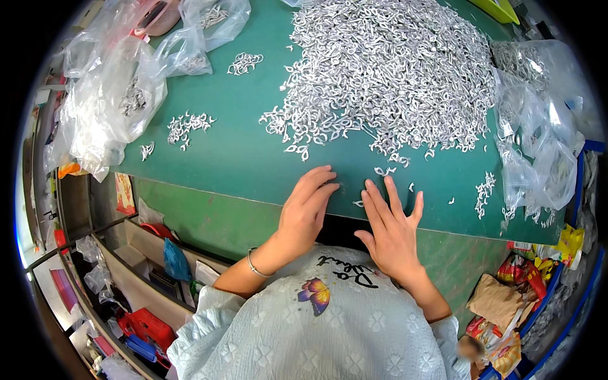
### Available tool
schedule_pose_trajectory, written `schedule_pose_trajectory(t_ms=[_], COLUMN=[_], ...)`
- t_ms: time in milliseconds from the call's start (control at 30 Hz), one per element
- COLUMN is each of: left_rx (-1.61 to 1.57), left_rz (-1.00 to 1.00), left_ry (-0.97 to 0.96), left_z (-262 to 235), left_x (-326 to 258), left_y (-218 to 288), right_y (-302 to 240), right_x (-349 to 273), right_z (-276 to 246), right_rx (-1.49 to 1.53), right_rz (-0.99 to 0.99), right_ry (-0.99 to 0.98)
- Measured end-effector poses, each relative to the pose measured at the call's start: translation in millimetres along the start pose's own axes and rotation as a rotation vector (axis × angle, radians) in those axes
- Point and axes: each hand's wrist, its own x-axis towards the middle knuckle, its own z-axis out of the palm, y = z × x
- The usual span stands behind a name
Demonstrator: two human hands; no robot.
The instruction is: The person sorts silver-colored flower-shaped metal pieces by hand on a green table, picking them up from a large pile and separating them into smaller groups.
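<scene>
At the near edge of a green-topped work table [228, 152], a person's two bare hands lie flat, palms down, close together but apart. The left hand [305, 212], a thin silver bangle [255, 266] on its wrist, has its fingers pressed side by side and pointing toward the far right. The right hand [394, 231] has its fingers loosely spread, thumb out to the left, pointing toward the far side. Neither hand pinches anything that can be made out.

A few small silver curled metal hooks [384, 171] lie loose just beyond the fingertips, one or two near the right hand's index finger. They are too small to tell which way each points; they lie scattered with no common axis. Farther back, a large heap of the same silver hooks [392, 69] fills the far middle and right of the table, its ragged fringe reaching toward the hands. Smaller clusters of hooks [187, 125] lie to the left, well apart from the hands.

Clear crumpled plastic bags [107, 95], some with hooks inside, crowd the far left corner; more clear bags [538, 139] hang over the right edge. Below the table, on the left, are shelves with a red box [149, 324]; on the right, coloured wrappers [506, 304].
</scene>
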Motion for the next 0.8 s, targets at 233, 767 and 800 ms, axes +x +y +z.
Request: schedule_pose_trajectory(t_ms=[233,767,800], left_rx=[0.026,0.211,0.225], left_rz=[0.018,-0.083,-0.082], left_ry=[0.066,0.329,0.332], left_z=[-10,-58,-60], left_x=[-8,2,6], left_y=[-11,-56,-59], right_y=[3,-17,-17], right_x=[18,25,27], right_z=[-2,12,11], right_rx=[-0.075,-0.122,-0.102], right_rz=[0.035,-0.068,-0.078], right_ry=[-0.021,-0.079,-0.072])
